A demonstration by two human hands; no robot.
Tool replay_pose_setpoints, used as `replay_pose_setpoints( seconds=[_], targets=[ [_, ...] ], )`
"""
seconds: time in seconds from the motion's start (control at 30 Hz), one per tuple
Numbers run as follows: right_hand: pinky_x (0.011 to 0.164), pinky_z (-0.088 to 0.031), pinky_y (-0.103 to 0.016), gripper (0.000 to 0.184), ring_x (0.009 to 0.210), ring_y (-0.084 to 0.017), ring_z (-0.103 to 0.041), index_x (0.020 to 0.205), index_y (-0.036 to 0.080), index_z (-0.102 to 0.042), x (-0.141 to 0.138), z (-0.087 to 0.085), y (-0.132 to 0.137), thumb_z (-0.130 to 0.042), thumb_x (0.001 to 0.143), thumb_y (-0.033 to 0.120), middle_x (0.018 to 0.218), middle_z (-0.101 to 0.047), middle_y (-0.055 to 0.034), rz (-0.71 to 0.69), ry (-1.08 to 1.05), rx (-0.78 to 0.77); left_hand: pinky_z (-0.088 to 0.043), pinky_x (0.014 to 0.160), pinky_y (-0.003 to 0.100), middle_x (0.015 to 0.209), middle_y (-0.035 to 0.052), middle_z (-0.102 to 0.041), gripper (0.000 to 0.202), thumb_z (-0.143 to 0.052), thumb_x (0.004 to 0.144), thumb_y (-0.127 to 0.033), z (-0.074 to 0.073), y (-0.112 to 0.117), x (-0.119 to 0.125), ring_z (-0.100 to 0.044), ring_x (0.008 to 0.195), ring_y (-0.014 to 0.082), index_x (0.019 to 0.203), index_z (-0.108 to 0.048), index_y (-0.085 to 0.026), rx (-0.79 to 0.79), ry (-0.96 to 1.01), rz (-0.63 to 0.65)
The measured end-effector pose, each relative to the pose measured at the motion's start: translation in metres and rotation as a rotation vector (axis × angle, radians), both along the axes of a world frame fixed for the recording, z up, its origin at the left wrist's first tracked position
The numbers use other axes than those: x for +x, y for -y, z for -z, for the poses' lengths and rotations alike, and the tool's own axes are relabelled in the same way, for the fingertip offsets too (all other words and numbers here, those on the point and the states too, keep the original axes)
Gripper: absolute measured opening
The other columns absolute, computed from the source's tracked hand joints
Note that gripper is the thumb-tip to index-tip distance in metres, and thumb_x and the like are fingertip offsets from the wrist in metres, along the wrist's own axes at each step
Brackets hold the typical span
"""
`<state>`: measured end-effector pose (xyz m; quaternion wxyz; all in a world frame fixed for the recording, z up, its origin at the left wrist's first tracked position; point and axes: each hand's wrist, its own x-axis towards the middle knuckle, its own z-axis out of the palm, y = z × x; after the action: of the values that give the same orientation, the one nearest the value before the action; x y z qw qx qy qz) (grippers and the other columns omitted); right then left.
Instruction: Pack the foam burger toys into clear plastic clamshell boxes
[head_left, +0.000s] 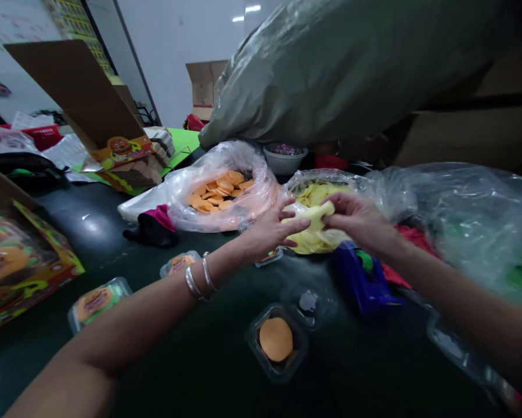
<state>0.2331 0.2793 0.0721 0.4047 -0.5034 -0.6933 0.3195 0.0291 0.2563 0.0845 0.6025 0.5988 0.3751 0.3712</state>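
Observation:
My right hand (359, 220) pinches a curled, soft-looking yellow piece (316, 213) above an open plastic bag of flat yellow pieces (319, 190). Reaching in from the left, my left hand (272, 232) has its fingers spread close to that piece; whether they touch it I cannot tell. Below the hands, on the dark table, a clear square container (282, 376) holds a round orange disc (276, 339). Its transparent lid (315, 302) appears hinged open behind it. A blue tape dispenser (365, 284) stands under my right forearm. Left of the hands lies a bag of orange discs (219, 191).
Filled clear packs (97, 302) lie near my left forearm, beside a printed display box (29, 273). A pink and black cloth item (154, 226) is by the orange bag. Behind stand a grey basket (285, 161) and a huge olive sack (330, 81). Plastic bags (474, 215) crowd the right.

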Motion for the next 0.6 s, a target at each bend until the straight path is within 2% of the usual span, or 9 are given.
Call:
replay_pose_setpoints(
  seconds=[0.1,0.17,0.23,0.33,0.47,0.57,0.6],
  targets=[
    [0.065,-0.055,-0.029,0.022,0.072,-0.017,-0.066,0.089,0.02,-0.057,-0.022,0.004,0.064,-0.064,0.069,0.026,0.081,-0.068,-0.0005,-0.223,-0.182,-0.187,-0.046,0.063,0.024,0.09,0.0061,-0.063,0.03,-0.07,0.072,-0.024,0.009,0.025,-0.005,-0.058,0.071,0.0121,0.098,-0.059,-0.013,-0.112,0.03,0.061],
    [0.064,-0.054,-0.03,0.03,0.073,-0.017,-0.066,0.099,0.02,-0.057,-0.02,0.012,0.096,-0.066,0.071,0.025,0.083,-0.068,-0.0016,-0.28,-0.14,-0.303,-0.043,0.06,0.022,0.076,0.0011,-0.061,0.02,-0.07,0.07,-0.024,0.02,0.046,-0.017,-0.055,0.065,0.01,0.083,-0.061,-0.013,-0.09,-0.11,0.132],
    [0.064,-0.053,-0.03,0.033,0.074,-0.018,-0.065,0.105,0.022,-0.057,-0.009,0.021,0.12,-0.065,0.073,0.022,0.087,-0.068,-0.0029,-0.275,-0.019,-0.34,-0.044,0.061,0.022,0.073,-0.0004,-0.061,0.015,-0.065,0.072,-0.025,0.034,0.065,-0.03,-0.055,0.066,0.0112,0.081,-0.061,-0.014,-0.037,-0.303,0.221],
    [0.07,-0.053,-0.032,0.025,0.079,-0.02,-0.065,0.103,0.023,-0.06,0.003,0.037,0.145,-0.059,0.079,0.019,0.092,-0.068,-0.0051,-0.263,0.142,-0.201,-0.044,0.062,0.022,0.073,-0.0015,-0.061,0.009,-0.059,0.075,-0.021,0.055,0.083,-0.039,-0.055,0.067,0.0123,0.082,-0.06,-0.015,0.054,-0.519,0.246],
    [0.084,-0.049,-0.035,0.033,0.099,-0.023,-0.062,0.11,0.021,-0.06,-0.016,0.052,0.173,-0.048,0.081,0.009,0.113,-0.065,-0.0104,-0.451,0.434,0.117,-0.043,0.065,0.024,0.072,-0.0018,-0.059,0.006,-0.056,0.073,-0.014,0.072,0.093,-0.032,-0.05,0.066,0.0127,0.076,-0.061,-0.017,0.192,-0.674,0.28],
    [0.073,-0.05,-0.032,0.022,0.086,-0.022,-0.063,0.1,0.017,-0.06,-0.034,0.049,0.184,-0.049,0.082,0.01,0.101,-0.068,-0.0097,-0.55,0.667,0.24,-0.044,0.079,0.032,0.085,0.0043,-0.064,0.012,-0.055,0.072,-0.01,0.078,0.102,-0.028,-0.054,0.081,0.019,0.077,-0.062,-0.018,0.412,-0.733,0.33],
    [0.068,-0.049,-0.03,0.017,0.081,-0.021,-0.063,0.096,0.017,-0.06,-0.033,0.045,0.183,-0.051,0.082,0.013,0.095,-0.068,-0.0086,-0.563,0.71,0.279,-0.045,0.081,0.033,0.089,0.0055,-0.066,0.014,-0.054,0.075,-0.012,0.081,0.103,-0.03,-0.055,0.084,0.0207,0.079,-0.063,-0.021,0.581,-0.783,0.295]
  ],
)
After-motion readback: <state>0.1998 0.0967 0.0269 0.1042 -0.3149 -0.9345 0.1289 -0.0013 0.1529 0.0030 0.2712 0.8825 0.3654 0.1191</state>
